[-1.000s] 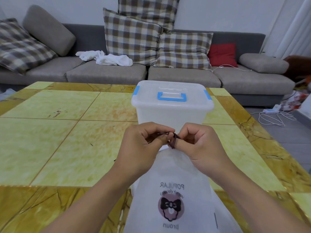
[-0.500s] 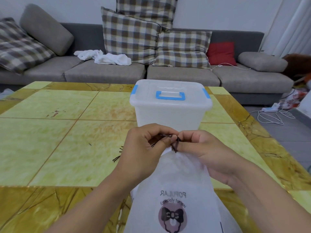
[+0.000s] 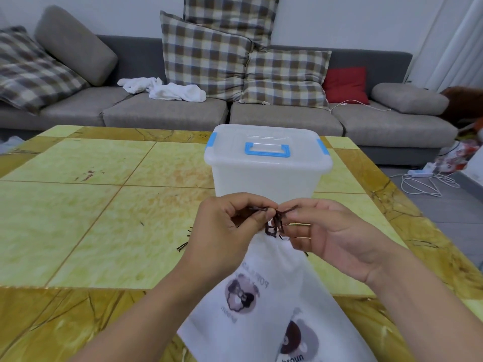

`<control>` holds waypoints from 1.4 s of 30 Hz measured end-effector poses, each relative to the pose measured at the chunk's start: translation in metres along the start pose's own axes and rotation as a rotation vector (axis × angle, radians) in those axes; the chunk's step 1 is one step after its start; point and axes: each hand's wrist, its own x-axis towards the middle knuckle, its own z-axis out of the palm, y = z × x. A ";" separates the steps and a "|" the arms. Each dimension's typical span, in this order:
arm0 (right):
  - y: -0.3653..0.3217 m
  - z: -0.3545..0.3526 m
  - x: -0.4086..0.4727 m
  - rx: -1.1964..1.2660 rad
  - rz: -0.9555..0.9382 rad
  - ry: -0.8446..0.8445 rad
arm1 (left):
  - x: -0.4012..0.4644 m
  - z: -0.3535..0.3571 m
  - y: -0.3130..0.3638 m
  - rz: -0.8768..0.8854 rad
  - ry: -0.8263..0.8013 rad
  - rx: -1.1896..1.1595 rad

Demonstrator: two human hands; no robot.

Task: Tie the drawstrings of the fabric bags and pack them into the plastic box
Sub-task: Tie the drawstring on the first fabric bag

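Note:
A white fabric bag [image 3: 264,280] with a round brown logo lies on the table in front of me, its gathered mouth lifted up. Its dark brown drawstring [image 3: 274,224] loops between my hands. My left hand [image 3: 224,231] pinches one strand between thumb and fingers. My right hand [image 3: 332,231] pinches the other strand at its fingertips, palm turned up. A second white bag [image 3: 321,333] with a darker logo lies under the first at the lower right. Just beyond my hands stands the translucent plastic box [image 3: 266,176], with its lid on, blue handle and blue clips.
The yellow-green tiled table [image 3: 104,218] stretches wide to the left; loose dark string ends [image 3: 183,245] lie left of my left hand. A grey sofa [image 3: 162,113] with checked cushions runs along the back. Cables [image 3: 423,182] lie on the floor at right.
My right hand has opened out and turned palm up while drawing its strand to the right. The bag has twisted, showing a second bag beneath. The view has shifted slightly.

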 end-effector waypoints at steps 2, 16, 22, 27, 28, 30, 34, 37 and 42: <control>-0.002 -0.001 0.000 0.006 -0.001 0.002 | 0.000 0.000 -0.001 0.001 0.004 0.026; -0.001 0.006 -0.002 0.015 0.067 0.086 | 0.002 0.001 -0.007 -0.035 0.021 0.059; 0.003 0.013 -0.001 -0.143 -0.009 0.158 | -0.001 0.003 -0.004 -0.093 -0.002 0.022; 0.004 0.014 -0.001 -0.286 -0.091 0.154 | -0.001 0.001 -0.001 -0.117 -0.023 -0.041; 0.004 0.013 -0.001 -0.306 -0.112 0.155 | -0.001 0.001 0.000 -0.134 -0.021 -0.077; 0.004 0.012 0.000 -0.333 -0.151 0.155 | -0.001 0.001 0.003 -0.179 -0.025 -0.158; 0.005 0.012 0.000 -0.423 -0.258 0.188 | 0.000 0.000 0.006 -0.194 -0.033 -0.199; 0.008 0.015 0.002 -0.607 -0.413 0.222 | 0.001 -0.002 0.005 -0.097 -0.039 -0.022; 0.013 0.016 0.004 -0.704 -0.565 0.236 | 0.001 -0.003 0.005 0.017 -0.035 0.085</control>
